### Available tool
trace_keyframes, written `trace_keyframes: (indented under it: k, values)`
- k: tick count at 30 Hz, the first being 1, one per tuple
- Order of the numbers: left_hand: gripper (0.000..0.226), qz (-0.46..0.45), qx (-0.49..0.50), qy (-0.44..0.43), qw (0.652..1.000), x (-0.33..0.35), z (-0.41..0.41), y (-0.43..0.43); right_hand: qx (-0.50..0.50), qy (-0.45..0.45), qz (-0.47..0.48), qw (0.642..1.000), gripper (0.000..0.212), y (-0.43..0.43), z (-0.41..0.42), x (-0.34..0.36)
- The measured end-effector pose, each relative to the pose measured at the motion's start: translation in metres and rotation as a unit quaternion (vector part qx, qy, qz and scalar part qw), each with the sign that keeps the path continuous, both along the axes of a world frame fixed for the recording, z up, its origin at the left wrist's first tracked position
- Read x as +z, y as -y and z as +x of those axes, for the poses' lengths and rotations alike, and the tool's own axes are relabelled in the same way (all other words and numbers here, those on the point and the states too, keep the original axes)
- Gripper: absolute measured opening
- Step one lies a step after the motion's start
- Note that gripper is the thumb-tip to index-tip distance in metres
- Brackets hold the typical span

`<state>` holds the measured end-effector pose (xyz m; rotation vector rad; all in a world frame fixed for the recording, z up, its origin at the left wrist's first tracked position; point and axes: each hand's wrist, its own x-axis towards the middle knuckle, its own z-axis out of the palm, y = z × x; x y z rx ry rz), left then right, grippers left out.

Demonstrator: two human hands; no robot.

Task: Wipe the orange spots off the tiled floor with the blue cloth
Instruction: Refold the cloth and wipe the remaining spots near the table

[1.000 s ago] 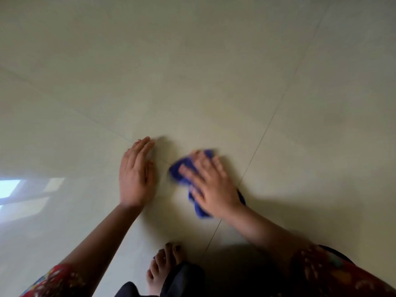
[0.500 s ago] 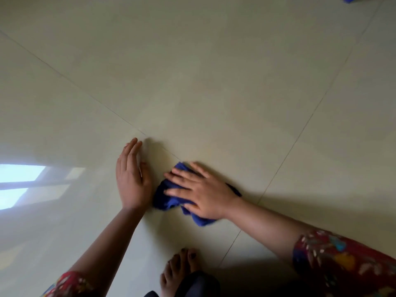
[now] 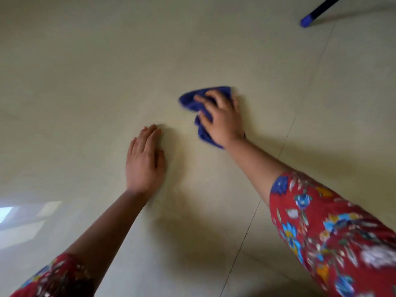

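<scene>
My right hand (image 3: pixel 222 118) lies spread on the crumpled blue cloth (image 3: pixel 188 101) and presses it onto the pale tiled floor (image 3: pixel 107 71), a little right of the middle of the view. The cloth shows past my fingertips and under my palm. My left hand (image 3: pixel 143 163) rests flat on the floor with fingers together, to the left of the cloth and nearer to me, apart from it. No orange spot shows plainly on the tiles; the picture is blurred.
A dark pole with a blue tip (image 3: pixel 308 19) touches the floor at the top right. A grout line (image 3: pixel 287 136) runs down the floor just right of my right forearm. A bright window reflection (image 3: pixel 21 217) lies at the lower left.
My right hand has slid the cloth away from me and to the right, away from my left hand. The view has shifted; my foot is out of sight and the pole has come in.
</scene>
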<state>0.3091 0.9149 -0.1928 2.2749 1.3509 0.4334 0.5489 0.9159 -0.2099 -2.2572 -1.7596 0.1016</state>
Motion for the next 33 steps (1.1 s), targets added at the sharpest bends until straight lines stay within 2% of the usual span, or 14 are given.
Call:
trace_keyframes:
  k: [4, 7, 10, 13, 15, 16, 18, 21, 23, 25, 27, 29, 31, 33]
  values:
    - [0.053, 0.001, -0.054, -0.004, 0.999, -0.005, 0.06, -0.026, -0.239, -0.008, -0.035, 0.97, 0.049, -0.026, 0.098, 0.001]
    - [0.049, -0.003, -0.092, -0.011, 0.996, -0.01, 0.085, -0.03, -0.32, -0.011, -0.058, 0.946, 0.051, -0.015, 0.121, 0.006]
    - [0.049, 0.004, -0.096, -0.021, 0.995, -0.013, 0.083, -0.029, -0.247, 0.022, -0.077, 0.966, 0.055, 0.003, 0.077, 0.009]
    - [0.052, 0.006, -0.105, -0.024, 0.994, -0.012, 0.079, -0.03, -0.04, 0.021, -0.054, 0.998, 0.052, 0.056, -0.006, 0.007]
    - [0.055, 0.001, -0.118, -0.04, 0.992, -0.009, 0.08, -0.031, 0.02, -0.006, -0.061, 0.998, 0.049, 0.094, -0.01, 0.01]
    - [0.055, 0.002, -0.123, -0.045, 0.991, -0.008, 0.083, -0.03, 0.012, -0.012, -0.064, 0.998, 0.048, 0.107, 0.011, 0.011]
    - [0.055, 0.003, -0.119, -0.051, 0.992, -0.007, 0.083, -0.029, -0.086, 0.003, -0.076, 0.993, 0.047, 0.126, 0.062, 0.013]
    - [0.053, 0.035, -0.168, -0.064, 0.983, -0.008, 0.089, -0.026, -0.3, -0.018, -0.101, 0.948, 0.049, 0.146, 0.133, 0.015]
    - [0.05, 0.065, -0.229, -0.071, 0.969, -0.011, 0.09, -0.023, -0.366, -0.013, -0.101, 0.925, 0.05, 0.145, 0.137, 0.01]
    - [0.049, 0.081, -0.249, -0.071, 0.962, -0.011, 0.091, -0.023, -0.341, 0.016, -0.078, 0.937, 0.053, 0.129, 0.116, 0.007]
    - [0.048, 0.098, -0.254, -0.069, 0.96, -0.013, 0.091, -0.022, -0.214, 0.018, -0.058, 0.975, 0.055, 0.103, 0.082, 0.004]
    - [0.047, 0.116, -0.263, -0.054, 0.956, -0.015, 0.09, -0.021, -0.075, 0.022, -0.06, 0.995, 0.053, 0.083, 0.047, 0.002]
    - [0.045, 0.136, -0.287, -0.034, 0.948, -0.015, 0.09, -0.02, -0.023, -0.007, -0.059, 0.998, 0.051, 0.074, 0.043, 0.003]
    - [0.043, 0.153, -0.318, -0.041, 0.935, -0.013, 0.091, -0.021, -0.02, -0.017, -0.057, 0.998, 0.051, 0.075, 0.07, 0.004]
